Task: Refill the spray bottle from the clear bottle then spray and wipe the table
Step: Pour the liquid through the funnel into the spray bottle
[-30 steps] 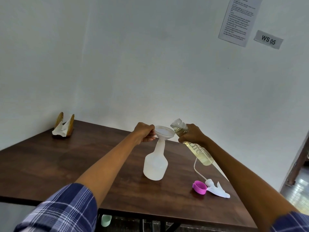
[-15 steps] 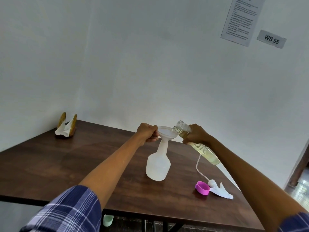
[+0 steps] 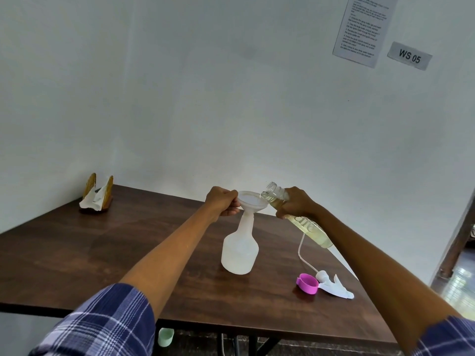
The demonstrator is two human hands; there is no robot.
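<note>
Step in hand: refilling. The spray bottle stands upright near the middle of the table, its head removed, with a white funnel seated in its neck.

Left hand, at 9 o'clock of the funnel, pinches the funnel rim with curled fingers and steadies it.

Right hand, at 3 o'clock of the funnel, is wrapped round the upper part of the clear bottle. The bottle is uncapped and tilted, mouth toward the funnel and just above its right rim, base pointing back toward the person at about 4 o'clock. Yellowish liquid sits in the lower body. Whether any is crossing the lip cannot be told.

The spray head, with its dip tube, lies on the table at 4 o'clock of the spray bottle, touching a pink cap. A napkin holder stands in the far left corner, at 10 o'clock.

Judgement: the pour appears at its very start. Next move calls for raising the clear bottle's base gradually with the mouth over the funnel's centre, the left hand keeping the funnel level. Spraying and wiping not yet done.
</note>
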